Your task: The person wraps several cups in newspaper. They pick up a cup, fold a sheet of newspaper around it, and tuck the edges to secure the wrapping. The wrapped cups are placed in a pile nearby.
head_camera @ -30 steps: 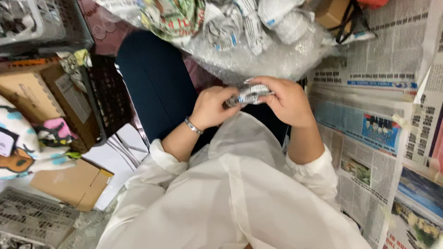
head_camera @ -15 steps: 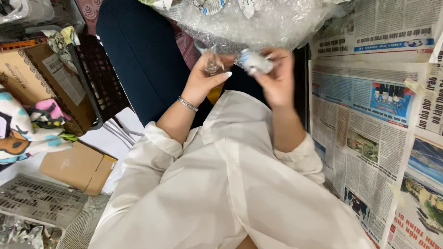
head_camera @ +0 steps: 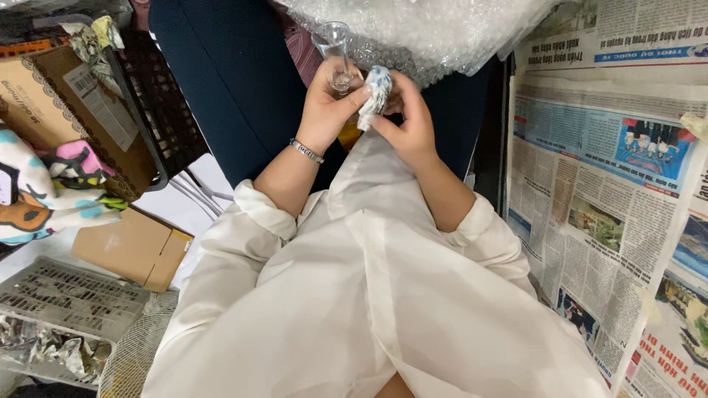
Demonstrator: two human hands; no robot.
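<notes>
A floor work area is seen from above. Newspaper [head_camera: 605,191] is spread over the floor on the right, in several overlapping sheets. One sheet of bubble wrap [head_camera: 428,29] lies at the far edge, over a dark blue lap. On the left, one black crate [head_camera: 158,110], two cardboard boxes [head_camera: 129,247] and one patterned cloth [head_camera: 51,184] are noted; a fan grille shows at the near left corner.

One small clear glass [head_camera: 335,51] is held upright at centre far, just below the bubble wrap. It is gripped by the left hand [head_camera: 324,110], whose fingers are curled round its base. One bracelet is worn on that wrist. One blue-and-white wad [head_camera: 375,92] is pinched between thumb and fingertips of the right hand [head_camera: 409,125], touching the glass's base. Both arms are covered by white sleeves.
</notes>
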